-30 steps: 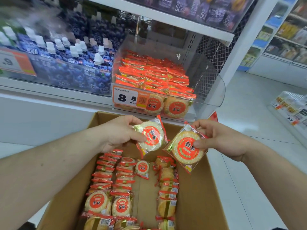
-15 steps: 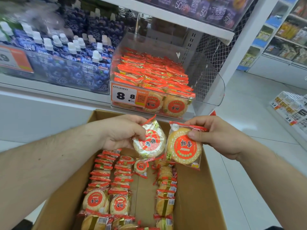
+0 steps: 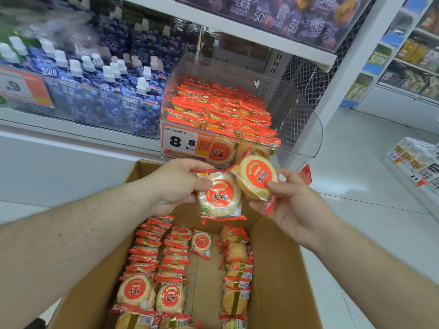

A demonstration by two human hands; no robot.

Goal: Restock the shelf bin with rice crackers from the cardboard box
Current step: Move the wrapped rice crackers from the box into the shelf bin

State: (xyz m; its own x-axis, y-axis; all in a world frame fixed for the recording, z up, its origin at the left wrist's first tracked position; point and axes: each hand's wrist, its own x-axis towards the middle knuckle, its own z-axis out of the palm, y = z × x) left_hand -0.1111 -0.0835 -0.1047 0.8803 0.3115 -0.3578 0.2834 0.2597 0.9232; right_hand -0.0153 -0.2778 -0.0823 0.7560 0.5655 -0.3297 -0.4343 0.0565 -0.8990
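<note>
Crinkly clear film, one rice cracker pack pinched in each of my hands

My left hand pinches its rice cracker pack at the upper edge, thumb on the face; my right hand holds the tilted second pack by its lower rim, thumb on the printed disc. Both sit just below the clear shelf bin, above the cardboard box where more packs stand on edge. I judge them very light, the film slippery, the disc inside stiff but brittle. Best hold is across the disc's rim or the sealed red end, lightly, no squeezing.
</note>
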